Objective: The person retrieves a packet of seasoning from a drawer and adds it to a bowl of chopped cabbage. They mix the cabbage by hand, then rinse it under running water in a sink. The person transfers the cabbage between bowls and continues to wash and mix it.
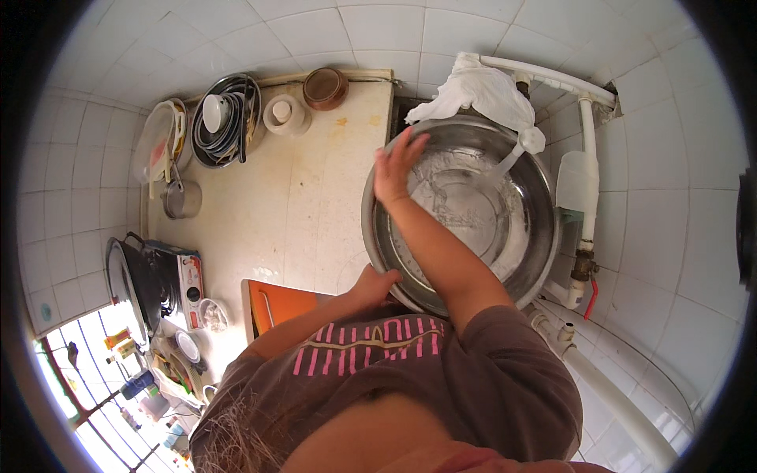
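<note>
A large stainless steel basin (541, 236) stands before me with shallow clear water (461, 204) in it. Water streams down into it from a white tap head (531, 141) over its far right side. My left hand (375, 285) grips the near left rim, thumb on the inner side and fingers hidden beneath. Across the basin reaches my right arm. My right hand (395, 171) is at the far left rim, slightly blurred, fingers spread and holding nothing; whether it touches the rim I cannot tell.
A white cloth (479, 88) hangs behind the basin from a white pipe (544, 68). Right of it is a valve with a red lever (591, 298). Left, the counter (331, 195) carries a brown pot (325, 88), a basin of stacked bowls (227, 118), a saucepan (182, 199) and a stove (183, 292).
</note>
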`<state>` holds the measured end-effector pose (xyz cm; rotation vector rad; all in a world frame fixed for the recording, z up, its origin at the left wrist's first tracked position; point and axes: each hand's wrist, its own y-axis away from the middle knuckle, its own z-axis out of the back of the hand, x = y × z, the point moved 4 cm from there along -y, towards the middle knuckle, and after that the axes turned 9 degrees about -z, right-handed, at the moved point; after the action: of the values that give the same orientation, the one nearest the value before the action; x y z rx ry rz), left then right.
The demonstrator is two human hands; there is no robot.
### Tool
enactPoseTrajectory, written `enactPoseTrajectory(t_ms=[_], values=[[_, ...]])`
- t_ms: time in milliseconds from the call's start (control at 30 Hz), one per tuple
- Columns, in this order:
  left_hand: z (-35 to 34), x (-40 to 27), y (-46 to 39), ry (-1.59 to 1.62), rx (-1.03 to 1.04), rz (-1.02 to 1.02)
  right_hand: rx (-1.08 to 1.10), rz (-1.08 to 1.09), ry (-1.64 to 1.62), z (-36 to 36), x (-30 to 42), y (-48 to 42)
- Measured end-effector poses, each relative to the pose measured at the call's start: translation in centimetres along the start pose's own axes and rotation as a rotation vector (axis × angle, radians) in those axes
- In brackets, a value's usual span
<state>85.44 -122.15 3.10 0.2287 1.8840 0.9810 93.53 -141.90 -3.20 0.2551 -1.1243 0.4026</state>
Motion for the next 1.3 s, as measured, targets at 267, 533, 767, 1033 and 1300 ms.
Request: enactPoseTrajectory(t_ms=[267,533,767,1033,1300], values=[[2.6,0.2,-1.0,0.183,-0.154,-0.196,1.331,-0.209,-0.099,7.7,-2.3,16.1],[3.6,-0.8,0.2,0.207,-0.183,-0.12,0.583,-0.041,1.715,23.2,-9.6,5.8],[1.6,-0.9,1.7,0.151,-0.073,0.057,0.197,0.003,0.603,9.0,-9.2,0.2],[2.2,-1.8,2.3,0.082,-0.107,0.003,0.034,0.495,0.835,6.3,-2.8,-5.3],[2.1,-0.9,1.9,0.247,-0.21,-0.015,-0.219,0.059,1.109,20.8,-11.1,-7.1]])
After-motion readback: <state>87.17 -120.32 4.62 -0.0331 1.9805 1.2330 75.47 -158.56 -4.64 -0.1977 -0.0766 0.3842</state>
